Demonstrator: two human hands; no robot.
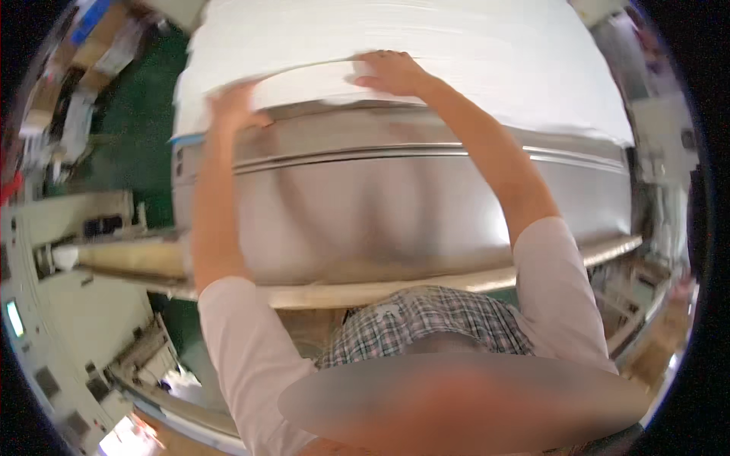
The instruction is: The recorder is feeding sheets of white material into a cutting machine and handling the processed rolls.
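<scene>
Lying between left hand point(233, 110) and right hand point(395, 74), white sheeting point(308, 82) meets their fingers point(386, 59); whether grasped, I can't tell.

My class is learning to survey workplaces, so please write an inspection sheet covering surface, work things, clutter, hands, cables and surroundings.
Surface: shiny metal panel with a ridge across it; pale board along its near edge.
Work things: white sheet material spread beyond the ridge, with a raised-looking strip between the hands.
Clutter: brown boxes and pale items at far left.
Hands: left hand blurred, at the material's near edge; right hand at the strip's other end; grip unclear for both.
Cables: nothing seen.
Surroundings: green floor; pale cabinet and lit screen at left.
</scene>
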